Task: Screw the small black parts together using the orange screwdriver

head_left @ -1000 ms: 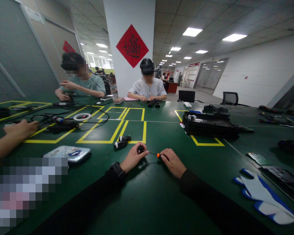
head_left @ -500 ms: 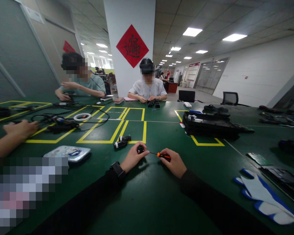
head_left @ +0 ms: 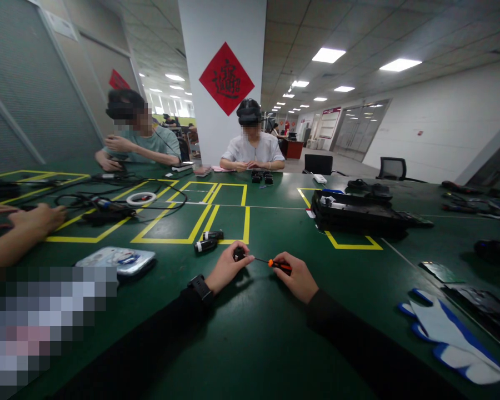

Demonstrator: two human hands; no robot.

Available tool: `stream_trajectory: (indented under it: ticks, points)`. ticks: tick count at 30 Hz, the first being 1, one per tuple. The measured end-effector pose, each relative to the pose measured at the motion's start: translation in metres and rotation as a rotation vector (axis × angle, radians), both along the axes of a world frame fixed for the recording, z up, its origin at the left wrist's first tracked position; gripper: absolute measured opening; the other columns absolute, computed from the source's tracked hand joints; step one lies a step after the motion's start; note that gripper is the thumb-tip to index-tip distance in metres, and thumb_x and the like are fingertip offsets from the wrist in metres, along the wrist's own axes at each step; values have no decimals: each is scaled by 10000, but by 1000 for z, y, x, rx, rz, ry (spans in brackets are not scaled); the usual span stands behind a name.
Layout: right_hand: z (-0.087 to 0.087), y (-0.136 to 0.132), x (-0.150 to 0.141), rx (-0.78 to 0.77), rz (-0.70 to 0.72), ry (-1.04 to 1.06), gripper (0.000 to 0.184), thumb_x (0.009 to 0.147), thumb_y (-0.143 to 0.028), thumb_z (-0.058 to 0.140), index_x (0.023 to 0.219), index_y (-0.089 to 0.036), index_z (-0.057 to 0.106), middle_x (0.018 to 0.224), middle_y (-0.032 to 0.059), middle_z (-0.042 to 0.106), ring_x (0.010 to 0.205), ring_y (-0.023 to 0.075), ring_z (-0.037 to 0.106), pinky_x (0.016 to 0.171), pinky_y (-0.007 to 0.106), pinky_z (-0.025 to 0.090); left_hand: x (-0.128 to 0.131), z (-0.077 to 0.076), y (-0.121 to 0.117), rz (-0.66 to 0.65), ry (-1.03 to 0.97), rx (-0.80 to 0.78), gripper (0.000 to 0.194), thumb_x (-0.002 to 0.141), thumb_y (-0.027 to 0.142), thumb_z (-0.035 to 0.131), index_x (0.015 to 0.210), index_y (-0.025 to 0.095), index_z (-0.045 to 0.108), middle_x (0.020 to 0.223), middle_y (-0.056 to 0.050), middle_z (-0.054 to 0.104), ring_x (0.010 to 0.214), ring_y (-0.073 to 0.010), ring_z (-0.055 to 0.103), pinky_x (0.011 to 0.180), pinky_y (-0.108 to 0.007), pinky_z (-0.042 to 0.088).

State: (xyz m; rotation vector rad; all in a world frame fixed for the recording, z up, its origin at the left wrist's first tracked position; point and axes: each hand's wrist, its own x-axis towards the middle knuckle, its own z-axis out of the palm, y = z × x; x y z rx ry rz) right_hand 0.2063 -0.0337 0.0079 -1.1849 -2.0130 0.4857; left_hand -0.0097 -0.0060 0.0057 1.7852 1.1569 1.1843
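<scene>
My left hand [head_left: 229,266] is closed around a small black cylindrical part [head_left: 239,254], whose dark round end shows between thumb and fingers. In my right hand [head_left: 295,276] is a screwdriver [head_left: 282,266] with an orange and black handle, its thin shaft pointing left. The shaft's tip reaches the black part beside my left thumb; whether it sits in a screw is too small to tell. Just beyond my left hand, two black cylinders [head_left: 206,245] with white bands lie on the green table [head_left: 250,344].
A clear case [head_left: 116,261] lies to the left, near a co-worker's hand [head_left: 39,219]. Cables [head_left: 108,208] and a white ring [head_left: 141,199] are behind it. On the right are a long black housing [head_left: 354,214] and a white-and-blue glove [head_left: 454,339]. Two people sit across the table.
My hands keep almost the same pose, with the screwdriver still against the black part. At the far left, more of the co-worker's hands shows. The person opposite has brought their hands closer together.
</scene>
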Motion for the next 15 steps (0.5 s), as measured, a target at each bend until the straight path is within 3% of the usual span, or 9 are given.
stream_trajectory:
  ticks: [15]
  points:
    - [-4,2,-1,-21,74,39,132,781,-187,542,912,-193,548,879,19,594,834,146,560,776,286,433,0,1,-1,-41,14,16,210,725,344,593,816,173,510,773,17,540,716,-119,513,687,-239,403]
